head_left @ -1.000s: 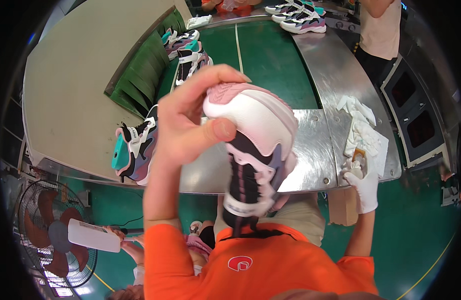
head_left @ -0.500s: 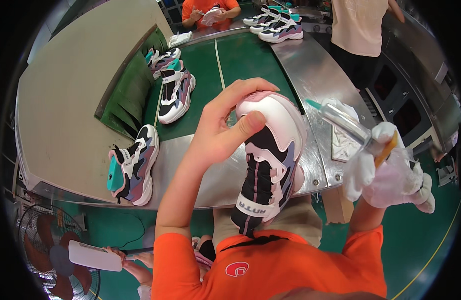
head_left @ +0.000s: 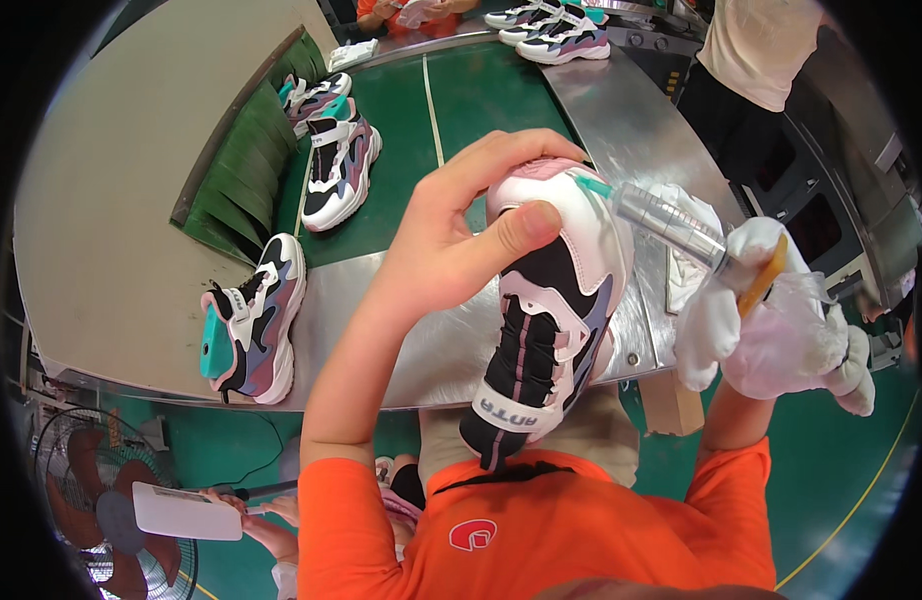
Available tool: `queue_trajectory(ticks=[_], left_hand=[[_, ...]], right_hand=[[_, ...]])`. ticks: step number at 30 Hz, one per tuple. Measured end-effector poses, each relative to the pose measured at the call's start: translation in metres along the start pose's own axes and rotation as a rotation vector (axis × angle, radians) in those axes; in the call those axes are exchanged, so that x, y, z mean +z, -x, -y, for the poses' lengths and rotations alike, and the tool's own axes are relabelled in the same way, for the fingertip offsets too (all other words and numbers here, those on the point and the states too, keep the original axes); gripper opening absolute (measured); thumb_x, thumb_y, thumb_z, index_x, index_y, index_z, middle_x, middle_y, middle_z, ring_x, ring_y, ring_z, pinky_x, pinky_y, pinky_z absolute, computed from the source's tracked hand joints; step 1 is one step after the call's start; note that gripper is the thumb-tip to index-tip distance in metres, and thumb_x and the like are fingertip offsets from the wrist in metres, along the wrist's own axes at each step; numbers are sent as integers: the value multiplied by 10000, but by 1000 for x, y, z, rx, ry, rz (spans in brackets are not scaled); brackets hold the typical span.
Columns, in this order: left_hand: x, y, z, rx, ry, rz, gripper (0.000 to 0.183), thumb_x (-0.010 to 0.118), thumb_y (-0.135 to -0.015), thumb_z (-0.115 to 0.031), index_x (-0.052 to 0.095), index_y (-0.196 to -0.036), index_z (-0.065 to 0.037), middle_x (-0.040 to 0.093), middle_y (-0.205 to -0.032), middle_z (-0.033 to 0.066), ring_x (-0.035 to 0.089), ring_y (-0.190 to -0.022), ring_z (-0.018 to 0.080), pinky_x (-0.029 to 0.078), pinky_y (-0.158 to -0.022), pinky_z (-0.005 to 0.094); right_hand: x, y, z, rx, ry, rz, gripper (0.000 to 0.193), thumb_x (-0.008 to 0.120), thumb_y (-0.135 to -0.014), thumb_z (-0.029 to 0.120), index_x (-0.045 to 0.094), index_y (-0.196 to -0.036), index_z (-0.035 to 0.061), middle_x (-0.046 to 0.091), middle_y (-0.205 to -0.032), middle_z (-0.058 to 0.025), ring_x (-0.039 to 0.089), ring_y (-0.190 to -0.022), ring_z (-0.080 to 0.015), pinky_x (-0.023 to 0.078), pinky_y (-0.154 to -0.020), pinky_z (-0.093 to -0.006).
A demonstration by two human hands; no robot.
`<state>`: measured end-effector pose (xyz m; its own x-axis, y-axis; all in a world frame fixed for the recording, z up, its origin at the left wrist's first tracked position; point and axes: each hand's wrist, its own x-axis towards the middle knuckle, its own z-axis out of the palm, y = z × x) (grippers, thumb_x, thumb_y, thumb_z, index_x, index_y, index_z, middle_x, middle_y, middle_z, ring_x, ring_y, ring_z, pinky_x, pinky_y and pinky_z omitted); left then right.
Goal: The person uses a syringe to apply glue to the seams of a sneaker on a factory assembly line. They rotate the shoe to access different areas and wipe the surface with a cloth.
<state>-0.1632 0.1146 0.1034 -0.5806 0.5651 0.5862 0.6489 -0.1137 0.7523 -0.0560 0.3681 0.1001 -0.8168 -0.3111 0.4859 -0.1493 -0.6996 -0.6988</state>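
Note:
My left hand [head_left: 456,230] is closed round the toe of a white, black and mauve sneaker [head_left: 546,300], thumb on top and fingers over the far end. The shoe is held toe up in front of my chest, its heel toward me. In a white glove, my right hand [head_left: 726,310] grips a clear syringe [head_left: 671,222] with a teal tip [head_left: 593,185]. That tip lies at the white toe edge, near the pink part; whether it touches, I cannot tell. A yellow-orange strip [head_left: 763,278] sticks out between the gloved fingers; clear plastic film covers part of the glove.
Sneakers with teal inserts stand at left [head_left: 261,325] and on the green conveyor belt [head_left: 481,100]; several more sit at its far right [head_left: 561,40]. A white cloth [head_left: 686,275] lies beyond the syringe. A fan [head_left: 111,500] stands lower left. Other people are nearby.
The syringe has moved left and its tip has come from beside the shoe to the toe edge. The shoe has shifted slightly right, still in my left hand.

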Motion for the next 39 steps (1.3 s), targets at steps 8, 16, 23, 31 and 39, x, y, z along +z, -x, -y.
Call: queue_trajectory(ticks=[8, 16, 23, 31, 39], left_hand=[[-3, 7, 9, 22, 38, -111, 537, 690, -889, -412, 600, -1222, 0, 633, -1146, 87, 590, -1065, 168, 450, -942, 301], [-12, 26, 32, 4, 89, -225, 599, 618, -939, -453, 547, -1267, 43, 636, -1160, 116, 593, -1057, 174, 455, -935, 300], [-13, 42, 62, -32, 212, -402, 625, 580, -959, -456, 502, -1299, 63, 611, -1196, 134, 573, -1098, 175, 420, -969, 290], [12, 62, 67, -156, 262, -476, 594, 480, -1006, -442, 461, -1318, 63, 582, -1230, 149, 565, -1147, 215, 419, -1000, 335], [27, 70, 68, -206, 264, -493, 547, 442, -1027, -420, 478, -1295, 55, 585, -1229, 143, 567, -1146, 215, 421, -1005, 346]], right_hand=[[7, -12, 4, 83, 55, -28, 723, 792, -716, 329, 449, -1162, -125, 551, -829, -261, 611, -560, -358, 538, -477, -449], [-35, 7, -28, 19, 267, -256, 480, 747, -790, 221, 489, -1067, -74, 541, -870, -171, 578, -594, -239, 479, -550, -314], [-49, 11, -61, 21, 612, -433, 320, 718, -827, 158, 550, -1012, -42, 565, -899, -122, 565, -691, -179, 447, -643, -238], [-43, 44, -68, 147, 307, -342, 371, 633, -887, 213, 516, -1106, -63, 590, -789, -170, 596, -641, -228, 480, -574, -283], [-31, 67, -68, 246, 29, -315, 588, 698, -813, 282, 488, -1203, -104, 598, -813, -239, 625, -643, -303, 530, -556, -332]])
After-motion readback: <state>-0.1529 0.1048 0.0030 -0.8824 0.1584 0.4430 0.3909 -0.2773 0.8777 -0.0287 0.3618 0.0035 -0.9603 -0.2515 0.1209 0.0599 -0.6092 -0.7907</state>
